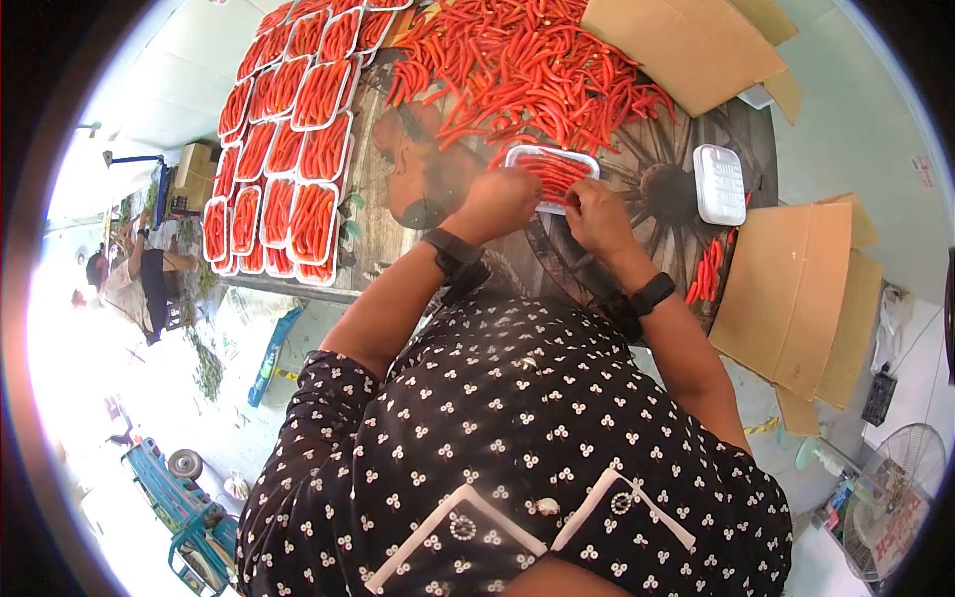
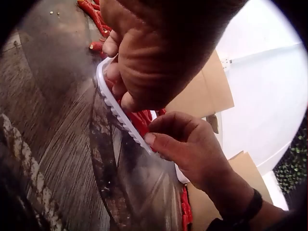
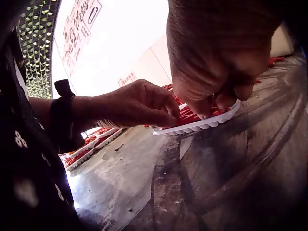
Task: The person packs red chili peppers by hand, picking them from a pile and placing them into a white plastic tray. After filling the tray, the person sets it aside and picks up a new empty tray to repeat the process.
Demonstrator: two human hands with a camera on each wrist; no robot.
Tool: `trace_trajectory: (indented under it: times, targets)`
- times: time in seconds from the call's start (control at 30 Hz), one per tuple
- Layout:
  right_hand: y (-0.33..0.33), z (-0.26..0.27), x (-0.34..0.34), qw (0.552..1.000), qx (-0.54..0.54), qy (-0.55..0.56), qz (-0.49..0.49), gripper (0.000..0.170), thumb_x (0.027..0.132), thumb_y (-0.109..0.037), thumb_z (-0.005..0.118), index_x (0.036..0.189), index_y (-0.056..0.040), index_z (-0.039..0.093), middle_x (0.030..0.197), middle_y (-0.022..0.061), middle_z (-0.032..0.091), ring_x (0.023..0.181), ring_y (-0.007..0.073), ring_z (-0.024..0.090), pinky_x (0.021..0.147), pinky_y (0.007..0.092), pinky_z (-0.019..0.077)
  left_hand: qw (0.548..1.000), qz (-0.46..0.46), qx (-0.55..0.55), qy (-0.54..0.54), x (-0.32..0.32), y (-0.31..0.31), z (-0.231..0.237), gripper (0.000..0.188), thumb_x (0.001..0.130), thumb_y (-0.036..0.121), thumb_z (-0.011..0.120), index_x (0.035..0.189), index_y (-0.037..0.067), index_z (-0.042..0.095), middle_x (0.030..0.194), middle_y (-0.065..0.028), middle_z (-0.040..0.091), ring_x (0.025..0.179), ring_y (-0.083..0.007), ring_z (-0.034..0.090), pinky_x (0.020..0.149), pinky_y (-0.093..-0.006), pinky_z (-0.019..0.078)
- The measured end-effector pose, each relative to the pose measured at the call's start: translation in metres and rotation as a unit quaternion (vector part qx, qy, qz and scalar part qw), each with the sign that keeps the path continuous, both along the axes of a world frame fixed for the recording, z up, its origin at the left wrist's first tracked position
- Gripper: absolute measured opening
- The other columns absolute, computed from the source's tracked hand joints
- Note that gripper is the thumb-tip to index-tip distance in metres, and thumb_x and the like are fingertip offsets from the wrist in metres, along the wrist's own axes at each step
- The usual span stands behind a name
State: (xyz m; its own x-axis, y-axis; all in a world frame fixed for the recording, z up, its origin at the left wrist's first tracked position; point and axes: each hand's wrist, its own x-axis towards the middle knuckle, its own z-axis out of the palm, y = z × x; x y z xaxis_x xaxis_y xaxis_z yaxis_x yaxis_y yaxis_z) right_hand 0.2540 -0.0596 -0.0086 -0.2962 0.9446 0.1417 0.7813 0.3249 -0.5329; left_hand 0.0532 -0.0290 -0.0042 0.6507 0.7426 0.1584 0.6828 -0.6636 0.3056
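Observation:
A white foam tray of red chili peppers stands before the person, chilies lying lengthwise in it. At its left end, the left hand has its fingers curled down over the chilies inside the rim. Over the right end, the right hand pinches chili ends between thumb and forefinger. From the left wrist, the tray's ribbed side shows between the left hand and the right hand. The right wrist view has the right hand's fingertips down among the chilies; its palm hides part of them.
Loose chilies are heaped beyond the tray. Filled trays are stacked at the left. An unfilled white tray lies at the right, near several stray chilies. Cardboard boxes flank the heap and the right edge.

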Motion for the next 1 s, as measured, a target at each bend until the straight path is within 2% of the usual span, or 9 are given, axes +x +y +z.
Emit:
trace_trajectory:
  times: [0.07, 0.13, 0.4, 0.47, 0.7, 0.8, 0.87, 0.97, 1.0]
  targets:
    - [0.000, -0.002, 0.001, 0.999, 0.032, 0.017, 0.003, 0.014, 0.074, -0.007, 0.066, 0.084, -0.0003, 0.060, 0.083, 0.0161, 0.062, 0.076, 0.0347, 0.062, 0.069, 0.0407, 0.0495, 1.000, 0.002, 0.012, -0.015, 0.001, 0.000, -0.001, 0.012, 0.078, 0.018, 0.056, 0.073, 0.008, 0.058, 0.075, -0.0099, 0.061, 0.073, -0.0294, 0.062, 0.061, -0.0421, 0.0506]
    - [0.000, 0.000, 0.002, 0.999, 0.029, 0.019, 0.000, 0.014, 0.074, -0.007, 0.067, 0.084, -0.0004, 0.060, 0.083, 0.0160, 0.062, 0.077, 0.0346, 0.062, 0.069, 0.0406, 0.0494, 1.000, 0.026, -0.001, 0.012, 0.003, 0.000, -0.001, 0.011, 0.078, 0.018, 0.056, 0.073, 0.008, 0.058, 0.075, -0.0092, 0.061, 0.072, -0.0291, 0.062, 0.061, -0.0419, 0.0506]
    - [-0.003, 0.005, 0.006, 1.000, 0.010, 0.007, -0.013, 0.013, 0.074, -0.008, 0.067, 0.084, -0.0017, 0.062, 0.084, 0.0150, 0.062, 0.077, 0.0339, 0.062, 0.070, 0.0402, 0.0494, 1.000, 0.014, 0.012, -0.009, 0.004, 0.004, -0.006, 0.011, 0.078, 0.019, 0.056, 0.074, 0.008, 0.058, 0.074, -0.0081, 0.061, 0.071, -0.0288, 0.062, 0.060, -0.0415, 0.0507]
    - [-0.002, 0.006, 0.004, 0.999, -0.026, 0.043, -0.019, 0.012, 0.072, -0.011, 0.060, 0.076, 0.0006, 0.058, 0.082, 0.0229, 0.059, 0.083, 0.0412, 0.058, 0.075, 0.0497, 0.0447, 1.000, 0.010, 0.020, -0.016, 0.004, 0.005, -0.009, 0.012, 0.078, 0.019, 0.056, 0.073, 0.008, 0.058, 0.074, -0.0081, 0.062, 0.070, -0.0289, 0.062, 0.060, -0.0413, 0.0507]
    - [0.000, 0.004, 0.003, 0.999, -0.018, 0.039, -0.019, 0.012, 0.072, -0.012, 0.060, 0.078, -0.0010, 0.059, 0.081, 0.0211, 0.060, 0.081, 0.0404, 0.058, 0.072, 0.0498, 0.0451, 0.999, 0.043, -0.025, 0.014, 0.009, 0.006, -0.004, 0.012, 0.078, 0.018, 0.056, 0.076, 0.008, 0.061, 0.076, -0.0110, 0.064, 0.067, -0.0305, 0.063, 0.058, -0.0424, 0.0510]
    - [0.001, 0.005, 0.001, 0.999, -0.020, 0.042, -0.025, 0.012, 0.072, -0.013, 0.060, 0.078, -0.0021, 0.059, 0.081, 0.0205, 0.060, 0.081, 0.0400, 0.058, 0.072, 0.0494, 0.0453, 0.999, 0.042, -0.019, 0.008, 0.008, 0.007, -0.004, 0.013, 0.078, 0.019, 0.056, 0.077, 0.008, 0.061, 0.075, -0.0117, 0.064, 0.067, -0.0314, 0.063, 0.057, -0.0430, 0.0509]
    - [0.001, 0.005, 0.002, 1.000, 0.001, 0.002, -0.030, 0.013, 0.073, -0.011, 0.067, 0.083, -0.0040, 0.064, 0.080, 0.0129, 0.063, 0.076, 0.0307, 0.063, 0.068, 0.0394, 0.0495, 0.999, 0.036, -0.009, -0.002, 0.004, 0.008, -0.006, 0.013, 0.078, 0.020, 0.056, 0.077, 0.008, 0.061, 0.074, -0.0119, 0.064, 0.068, -0.0319, 0.063, 0.058, -0.0435, 0.0507]
    - [-0.002, 0.010, 0.007, 0.999, -0.010, 0.032, -0.037, 0.013, 0.074, -0.013, 0.067, 0.085, -0.0049, 0.065, 0.080, 0.0133, 0.064, 0.076, 0.0301, 0.063, 0.068, 0.0387, 0.0496, 1.000, 0.006, -0.004, -0.019, -0.012, 0.018, -0.005, 0.015, 0.080, 0.022, 0.056, 0.077, 0.008, 0.061, 0.075, -0.0123, 0.064, 0.069, -0.0333, 0.063, 0.060, -0.0444, 0.0506]
    - [-0.002, 0.012, 0.009, 0.999, -0.010, 0.032, -0.039, 0.013, 0.074, -0.013, 0.067, 0.085, -0.0049, 0.065, 0.080, 0.0133, 0.064, 0.076, 0.0301, 0.063, 0.068, 0.0387, 0.0496, 0.995, 0.082, -0.018, -0.049, -0.019, 0.022, -0.003, 0.016, 0.081, 0.024, 0.056, 0.079, 0.009, 0.061, 0.078, -0.0120, 0.065, 0.071, -0.0338, 0.063, 0.062, -0.0448, 0.0507]
